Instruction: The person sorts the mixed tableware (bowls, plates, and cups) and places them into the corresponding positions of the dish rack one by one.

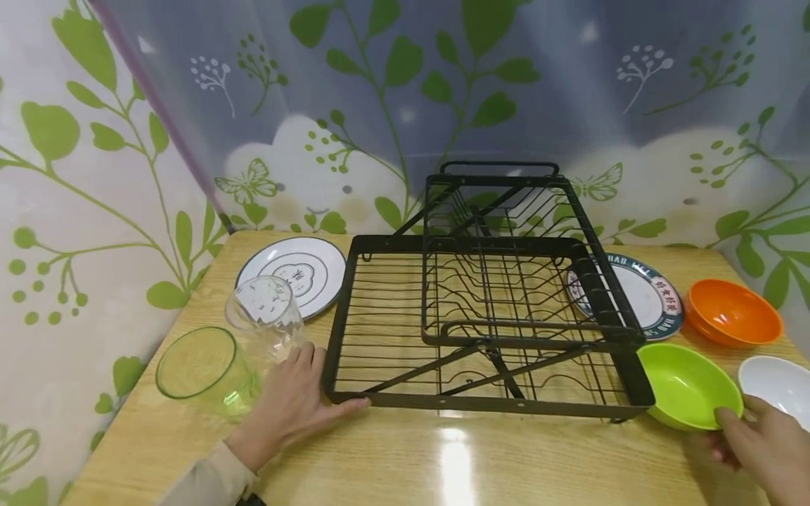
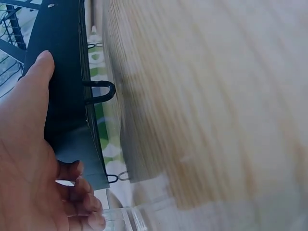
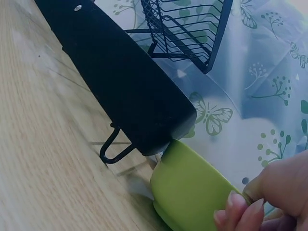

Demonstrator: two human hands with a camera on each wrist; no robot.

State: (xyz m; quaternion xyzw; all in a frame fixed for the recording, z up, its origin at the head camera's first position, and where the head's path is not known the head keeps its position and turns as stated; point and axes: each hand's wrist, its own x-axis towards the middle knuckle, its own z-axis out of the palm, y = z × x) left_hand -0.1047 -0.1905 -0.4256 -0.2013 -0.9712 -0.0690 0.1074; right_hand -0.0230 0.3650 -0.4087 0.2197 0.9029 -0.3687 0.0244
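A black two-tier wire dish rack point(image 1: 487, 404) stands in the middle of the wooden table. At its front left corner my left hand point(image 1: 294, 400) grips the frame, thumb along the front rail and fingers round the left side. In the left wrist view the rack's corner point(image 2: 72, 139) sits between thumb and fingers, above a wire foot point(image 2: 102, 91). My right hand point(image 1: 762, 439) pinches the rim of a lime-green bowl point(image 1: 686, 386), with the thumb over its edge. In the right wrist view, that bowl point(image 3: 192, 187) is right at the rack's end.
Left of the rack are a white plate with blue rings point(image 1: 316, 263), a clear glass point(image 1: 268, 309) and a green-tinted glass point(image 1: 209, 372). To its right are a dark-rimmed plate point(image 1: 645, 299), an orange bowl point(image 1: 734, 313) and a white bowl point(image 1: 778, 386). A leaf-patterned curtain point(image 1: 354, 140) stands behind.
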